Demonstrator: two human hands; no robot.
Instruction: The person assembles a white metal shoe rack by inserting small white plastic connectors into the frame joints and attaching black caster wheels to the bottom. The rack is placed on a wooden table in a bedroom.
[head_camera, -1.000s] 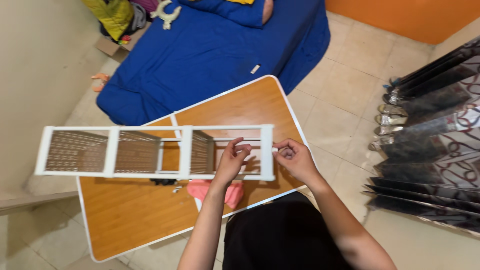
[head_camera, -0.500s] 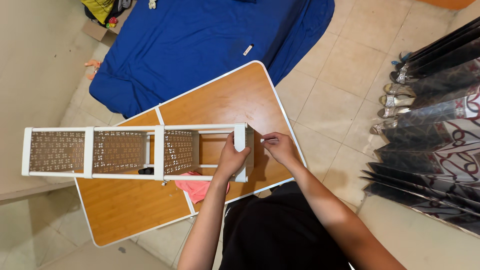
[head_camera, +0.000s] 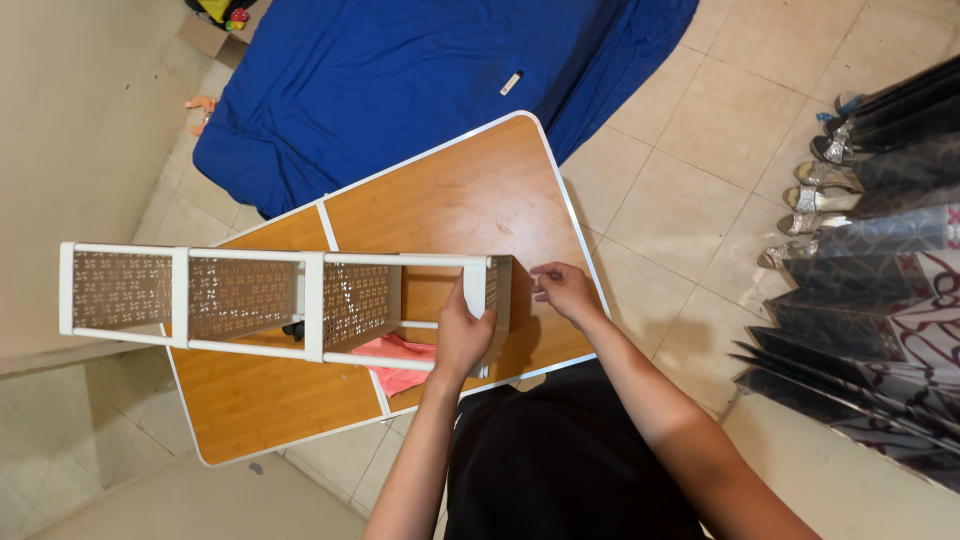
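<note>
A long white rack (head_camera: 250, 295) with perforated panels lies on its side above a wooden folding table (head_camera: 470, 200). My left hand (head_camera: 462, 335) grips the rack's near end, thumb on the end panel. My right hand (head_camera: 565, 290) hovers just right of that end over the table, fingers pinched together; I cannot tell whether something small is between them. A pink cloth (head_camera: 395, 362) lies on the table under the rack. A small dark object (head_camera: 293, 329) shows through the rack frame.
A blue sheet (head_camera: 400, 80) covers a low bed beyond the table. Several shoes (head_camera: 820, 190) and dark patterned fabrics (head_camera: 870, 290) sit along the right on the tiled floor. A cream wall (head_camera: 60, 120) stands on the left.
The rack has shifted left and toward me and turned so its end faces my left hand. My right hand has come off the rack and now sits beside it.
</note>
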